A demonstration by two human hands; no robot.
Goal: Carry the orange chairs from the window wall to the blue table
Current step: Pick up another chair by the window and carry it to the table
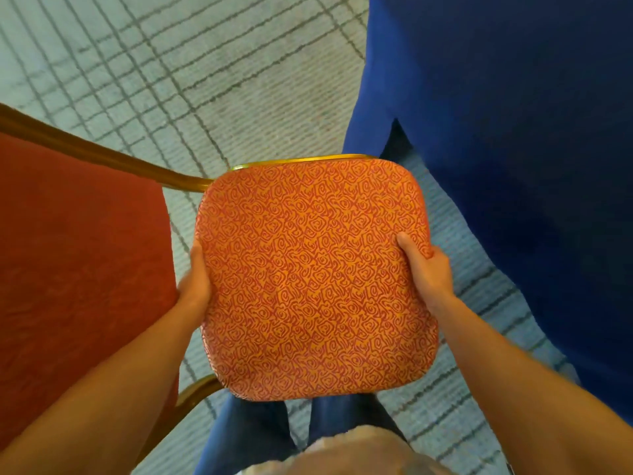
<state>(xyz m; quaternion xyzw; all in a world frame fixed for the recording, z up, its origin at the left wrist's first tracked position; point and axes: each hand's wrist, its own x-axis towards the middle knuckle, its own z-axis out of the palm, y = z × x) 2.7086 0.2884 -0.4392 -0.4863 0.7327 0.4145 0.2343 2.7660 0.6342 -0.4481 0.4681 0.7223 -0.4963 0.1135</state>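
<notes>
Between red upholstered chair (78,252), left, and blue-draped table (513,149), right, the orange swirl-patterned chair (313,279) is being clasped edgewise by left hand (193,289) and right hand (428,272).

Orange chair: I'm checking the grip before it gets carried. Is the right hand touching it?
Touching. The head view shows the right hand on the orange chair, with the thumb pressed on top of the seat at its right edge.

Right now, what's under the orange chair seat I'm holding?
Past the orange chair seat only a gold frame edge, grey carpet and your jeans show. Its legs and the floor directly beneath are covered.
</notes>
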